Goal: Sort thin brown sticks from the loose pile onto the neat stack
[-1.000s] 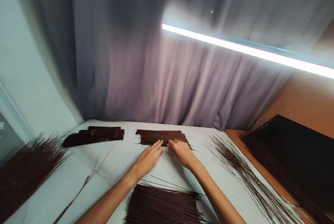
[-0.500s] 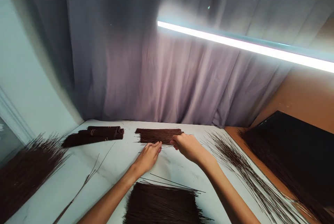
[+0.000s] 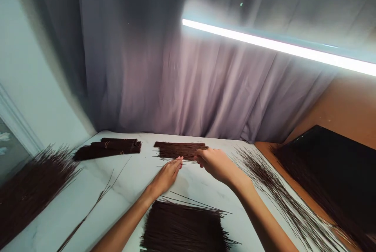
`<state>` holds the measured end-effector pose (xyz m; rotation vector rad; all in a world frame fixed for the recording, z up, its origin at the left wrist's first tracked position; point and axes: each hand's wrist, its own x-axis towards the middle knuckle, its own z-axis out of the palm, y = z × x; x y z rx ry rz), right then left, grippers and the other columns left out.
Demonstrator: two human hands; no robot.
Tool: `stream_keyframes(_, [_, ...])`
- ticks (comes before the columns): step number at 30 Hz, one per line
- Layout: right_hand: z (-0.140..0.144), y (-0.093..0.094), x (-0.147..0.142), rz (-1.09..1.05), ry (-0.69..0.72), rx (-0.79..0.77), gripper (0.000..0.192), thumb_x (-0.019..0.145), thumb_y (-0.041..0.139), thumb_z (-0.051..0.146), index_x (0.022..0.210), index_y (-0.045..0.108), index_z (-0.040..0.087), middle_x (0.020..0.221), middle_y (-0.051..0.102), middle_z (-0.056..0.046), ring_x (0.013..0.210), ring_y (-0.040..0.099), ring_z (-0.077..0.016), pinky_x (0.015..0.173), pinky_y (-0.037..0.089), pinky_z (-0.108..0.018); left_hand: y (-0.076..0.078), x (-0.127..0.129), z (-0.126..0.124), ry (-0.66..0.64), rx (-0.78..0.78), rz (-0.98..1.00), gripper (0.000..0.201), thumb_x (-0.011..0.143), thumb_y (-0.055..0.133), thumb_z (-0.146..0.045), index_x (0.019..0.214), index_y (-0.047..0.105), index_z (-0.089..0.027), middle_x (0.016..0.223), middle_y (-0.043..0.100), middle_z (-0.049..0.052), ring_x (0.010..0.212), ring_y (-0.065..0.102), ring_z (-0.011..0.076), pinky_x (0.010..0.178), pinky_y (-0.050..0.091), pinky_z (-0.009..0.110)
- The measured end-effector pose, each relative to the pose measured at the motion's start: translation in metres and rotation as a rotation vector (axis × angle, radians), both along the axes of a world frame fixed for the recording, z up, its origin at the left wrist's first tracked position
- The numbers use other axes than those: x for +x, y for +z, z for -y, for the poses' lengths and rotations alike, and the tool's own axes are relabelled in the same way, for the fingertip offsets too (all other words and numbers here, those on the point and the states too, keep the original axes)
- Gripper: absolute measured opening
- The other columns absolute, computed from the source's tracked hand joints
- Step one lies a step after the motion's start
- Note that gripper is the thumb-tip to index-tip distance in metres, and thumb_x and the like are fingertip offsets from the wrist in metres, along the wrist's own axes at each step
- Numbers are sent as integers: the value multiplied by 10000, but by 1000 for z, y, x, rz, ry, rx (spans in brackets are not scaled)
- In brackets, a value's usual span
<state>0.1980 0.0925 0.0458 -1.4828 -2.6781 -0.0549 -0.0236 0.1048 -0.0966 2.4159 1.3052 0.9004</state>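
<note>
A flat pile of thin dark brown sticks lies crosswise at the far middle of the white table. My left hand rests at the pile's front edge, its fingers stretched out and held together. Over the right end of the pile, my right hand is closed with its fingers curled. A thin stick seems to run to its fingertips, which are partly hidden. Nearer to me sits a larger stack of the same dark sticks, with a few loose ones lying across its far edge.
Banded dark bundles lie at the far left. A large heap of sticks fills the left edge, with a few loose sticks beside it. Spread sticks lie on the right, near a black panel. A grey curtain hangs behind.
The view has shifted slightly. My right hand has moved a little to the right, and my left hand stays near the pile's front edge.
</note>
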Motion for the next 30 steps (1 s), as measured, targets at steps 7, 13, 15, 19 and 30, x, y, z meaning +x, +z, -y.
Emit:
stream_keyframes(7, [-12,-26,-11,22,-2,-30,235,1060,491,232,912,671,200,902,769,-63,797,712,-190,586,307,-265,-9,-1,0,0,22,41,405,1065,380,-194,1435,544,-192,1454,632,104,1382,557,235,1147,483,457])
stream_keyframes(13, [-17,-26,-6,21,-11,-23,221,1063,470,210,942,654,201,902,757,-63,779,698,-190,584,286,-274,-11,-2,1,21,25,53,431,1067,374,-203,1476,508,-186,1514,570,112,1412,523,233,1179,453,462])
stream_keyframes(15, [-16,-21,-3,9,-19,-14,227,1071,453,222,952,645,203,877,748,-57,752,686,-183,576,274,-277,-9,-2,3,19,29,57,447,1064,364,-181,1493,488,-184,1529,552,112,1422,510,224,1191,440,456])
stream_keyframes(19, [-13,-6,3,-26,-52,4,273,1084,437,303,910,628,215,807,729,-36,657,650,-165,556,251,-275,-3,-3,6,-9,52,55,480,1061,338,-145,1527,440,-205,1541,542,96,1440,486,213,1210,411,465])
stream_keyframes(30, [9,37,31,-92,-87,75,406,1065,461,326,686,564,222,639,637,13,570,557,-146,563,236,-269,2,4,10,-26,81,32,468,1060,314,-136,1503,444,-210,1496,587,92,1407,521,202,1195,441,450])
